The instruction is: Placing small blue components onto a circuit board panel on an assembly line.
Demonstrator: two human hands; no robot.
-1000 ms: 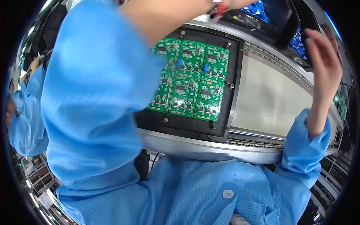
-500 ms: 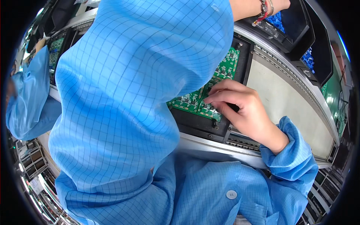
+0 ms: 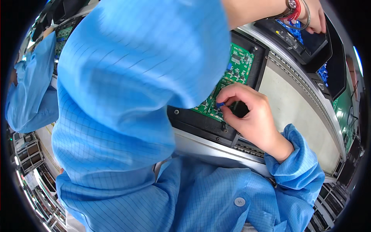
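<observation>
My right hand (image 3: 249,112) is over the near part of a green circuit board (image 3: 242,62), pinching a small blue electronic component (image 3: 220,104) between thumb and fingertips. The component is at the board's surface; whether its leads are in the board I cannot tell. Across the upper part of the view stretches my left arm, its sleeve covering much of the board. My left hand (image 3: 315,17), with bands round the wrist, hangs over a black bin (image 3: 309,58) of blue components (image 3: 295,33). Its fingers point down, loosely apart, with nothing visible in them.
The board sits in a black frame (image 3: 205,121) on a rail-edged line. A pale panel (image 3: 288,91) lies right of the frame. Another black bin (image 3: 340,73) with blue parts stands at the far right. At the left edge a co-worker's blue sleeve (image 3: 34,77) shows.
My left hand has moved right and down, further over the bin. A blue component now shows in my right hand's pinch. The frame and board have shifted slightly right in view.
</observation>
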